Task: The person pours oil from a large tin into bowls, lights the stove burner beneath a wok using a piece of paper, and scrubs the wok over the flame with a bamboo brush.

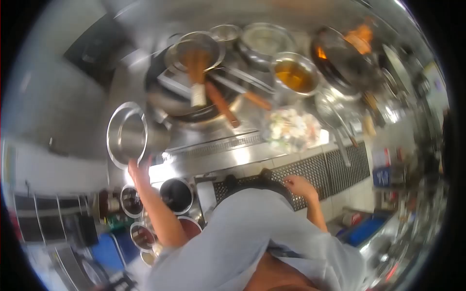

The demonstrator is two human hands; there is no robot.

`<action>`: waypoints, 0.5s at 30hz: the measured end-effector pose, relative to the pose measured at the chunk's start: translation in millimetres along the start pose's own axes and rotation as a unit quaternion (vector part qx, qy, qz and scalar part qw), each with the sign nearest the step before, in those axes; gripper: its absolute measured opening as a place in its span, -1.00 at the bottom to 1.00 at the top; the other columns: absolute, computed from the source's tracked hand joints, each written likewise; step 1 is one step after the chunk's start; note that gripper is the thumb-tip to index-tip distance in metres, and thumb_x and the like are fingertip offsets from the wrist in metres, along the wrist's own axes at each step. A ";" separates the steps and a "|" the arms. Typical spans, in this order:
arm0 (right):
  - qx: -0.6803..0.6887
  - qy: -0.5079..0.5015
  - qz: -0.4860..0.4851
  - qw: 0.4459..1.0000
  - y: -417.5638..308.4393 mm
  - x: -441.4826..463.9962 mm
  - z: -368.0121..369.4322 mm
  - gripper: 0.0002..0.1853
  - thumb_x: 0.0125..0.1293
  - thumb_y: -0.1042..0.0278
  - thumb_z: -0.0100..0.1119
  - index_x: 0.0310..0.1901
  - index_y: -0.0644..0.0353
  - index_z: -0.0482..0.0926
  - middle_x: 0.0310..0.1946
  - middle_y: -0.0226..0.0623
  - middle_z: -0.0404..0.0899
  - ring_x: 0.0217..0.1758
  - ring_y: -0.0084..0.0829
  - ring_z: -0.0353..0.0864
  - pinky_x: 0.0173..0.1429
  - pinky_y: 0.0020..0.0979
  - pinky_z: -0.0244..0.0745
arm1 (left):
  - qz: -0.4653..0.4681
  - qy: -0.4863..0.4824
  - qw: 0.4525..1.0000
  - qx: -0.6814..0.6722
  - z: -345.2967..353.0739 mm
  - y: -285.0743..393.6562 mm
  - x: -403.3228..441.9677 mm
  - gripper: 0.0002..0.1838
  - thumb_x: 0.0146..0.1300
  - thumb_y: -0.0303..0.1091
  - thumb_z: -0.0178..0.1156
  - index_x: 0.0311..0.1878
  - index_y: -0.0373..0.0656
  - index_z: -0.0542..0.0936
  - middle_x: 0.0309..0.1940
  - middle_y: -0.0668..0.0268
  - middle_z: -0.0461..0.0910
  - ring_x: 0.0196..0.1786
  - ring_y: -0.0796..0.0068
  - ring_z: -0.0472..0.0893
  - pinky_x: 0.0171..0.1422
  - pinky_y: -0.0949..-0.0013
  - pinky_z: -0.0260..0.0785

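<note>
At the left of the stove, my left hand (pixel 140 172) grips the lower rim of a round stainless steel pot (pixel 116 140). The pot is tilted, its mouth partly facing me, and looks bare inside. My right hand (pixel 299 185) is beside my body, above the dark perforated floor mat (pixel 310 169). Its fingers are loosely curled, with nothing visible in them. Beyond that hand, a clear bag or heap of pale chopped food (pixel 293 130) lies on the steel counter.
A large wok (pixel 194 114) holds strainers (pixel 196 51) and wooden-handled tools (pixel 223 104). Behind are a bowl of orange liquid (pixel 295 76) and a wide pot (pixel 267 39). Flames (pixel 360 39) rise around a dark wok (pixel 340 60). Several containers, including a round one (pixel 175 195), stand near my left arm.
</note>
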State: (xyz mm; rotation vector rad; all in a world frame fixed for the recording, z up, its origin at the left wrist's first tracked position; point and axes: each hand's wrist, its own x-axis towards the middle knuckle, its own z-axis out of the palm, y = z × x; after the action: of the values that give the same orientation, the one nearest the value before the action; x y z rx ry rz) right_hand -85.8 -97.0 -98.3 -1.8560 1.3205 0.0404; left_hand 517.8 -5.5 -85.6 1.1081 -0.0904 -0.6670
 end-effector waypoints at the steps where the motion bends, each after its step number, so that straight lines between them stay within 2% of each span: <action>1: -0.034 0.013 -0.006 0.999 -1.9 4.3 -1.4 -0.66 0.29 0.25 0.12 0.02 0.23 0.60 -0.29 -0.10 0.69 -0.26 -0.17 0.70 -0.11 -0.24 0.55 | 0.025 -0.015 0.999 0.013 2.8 16.1 11.3 -0.52 0.36 -0.28 -0.03 0.14 -0.55 0.30 0.01 -0.20 0.47 -0.02 -0.14 0.60 0.09 -0.03 0.63; 2: -0.024 0.048 -0.032 0.998 -1.8 10.2 -2.1 -0.66 0.29 0.26 0.12 0.03 0.23 0.60 -0.32 -0.13 0.68 -0.30 -0.22 0.69 -0.15 -0.27 0.54 | 0.086 -0.056 0.980 0.173 -21.3 20.5 44.7 -0.53 0.31 -0.25 0.09 0.09 -0.50 0.36 0.02 -0.14 0.46 -0.01 -0.08 0.59 0.06 0.00 0.63; 3: -0.009 0.080 -0.057 0.995 -1.6 15.6 -2.1 -0.66 0.29 0.28 0.12 0.04 0.24 0.60 -0.35 -0.15 0.68 -0.34 -0.27 0.67 -0.18 -0.30 0.54 | 0.158 -0.077 0.931 0.320 -44.8 24.8 77.7 -0.52 0.26 -0.22 0.21 0.05 -0.46 0.42 0.02 -0.08 0.44 0.01 -0.03 0.57 0.02 0.04 0.62; 5: 0.038 0.049 0.000 0.998 -5.6 29.1 -4.1 -0.68 0.27 0.26 0.15 -0.01 0.21 0.61 -0.28 -0.06 0.68 -0.22 -0.19 0.69 -0.07 -0.28 0.53 | 0.060 -0.069 0.993 0.078 -8.2 42.5 93.6 -0.49 0.25 -0.19 0.27 0.04 -0.44 0.38 -0.06 -0.14 0.49 -0.02 -0.08 0.59 -0.09 0.04 0.64; 6: 0.064 0.047 0.038 0.996 -7.9 29.5 -3.4 -0.69 0.26 0.25 0.16 -0.03 0.20 0.62 -0.24 -0.02 0.68 -0.16 -0.15 0.69 -0.02 -0.27 0.53 | 0.009 -0.046 0.998 0.039 -1.5 46.8 108.9 -0.50 0.28 -0.21 0.21 0.05 -0.46 0.34 -0.07 -0.15 0.49 -0.06 -0.08 0.61 -0.10 0.06 0.66; 9: -0.009 0.022 0.024 0.999 -23.3 32.0 -4.5 -0.70 0.27 0.26 0.15 -0.02 0.20 0.62 -0.27 -0.02 0.68 -0.18 -0.20 0.70 -0.04 -0.29 0.52 | -0.097 0.006 0.993 0.066 3.2 47.5 139.4 -0.55 0.37 -0.27 0.02 0.09 -0.51 0.25 -0.11 -0.18 0.50 -0.18 -0.09 0.65 -0.15 0.12 0.69; 10: 0.021 0.009 0.015 1.000 -24.4 33.4 -0.9 -0.69 0.28 0.26 0.15 -0.02 0.21 0.62 -0.28 -0.04 0.69 -0.21 -0.23 0.69 -0.06 -0.31 0.52 | -0.103 0.018 0.992 0.068 6.0 49.8 140.1 -0.56 0.40 -0.29 -0.04 0.10 -0.53 0.21 -0.12 -0.20 0.50 -0.22 -0.10 0.66 -0.16 0.14 0.71; 13: 0.044 -0.025 0.049 0.998 -28.3 35.0 9.7 -0.68 0.27 0.25 0.15 0.00 0.21 0.62 -0.29 -0.05 0.69 -0.22 -0.22 0.69 -0.05 -0.31 0.53 | -0.075 0.039 0.995 0.051 13.8 55.9 145.9 -0.51 0.43 -0.18 -0.04 0.11 -0.53 0.25 -0.11 -0.18 0.51 -0.24 -0.08 0.66 -0.18 0.17 0.71; 15: 0.026 -0.019 0.023 0.999 -25.4 33.5 17.1 -0.67 0.29 0.26 0.14 0.01 0.24 0.60 -0.30 -0.10 0.68 -0.25 -0.28 0.67 -0.09 -0.33 0.52 | -0.059 0.017 0.997 0.051 12.1 54.7 152.6 -0.37 0.42 -0.11 0.03 0.19 -0.57 0.19 0.04 -0.29 0.41 -0.12 -0.14 0.63 -0.13 0.12 0.68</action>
State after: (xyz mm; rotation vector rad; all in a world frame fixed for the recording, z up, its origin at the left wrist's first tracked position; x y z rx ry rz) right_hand -43.6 -109.3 -109.6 -1.7729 1.3259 0.0660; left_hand 660.4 -82.3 -72.2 1.2291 -0.0295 -0.7553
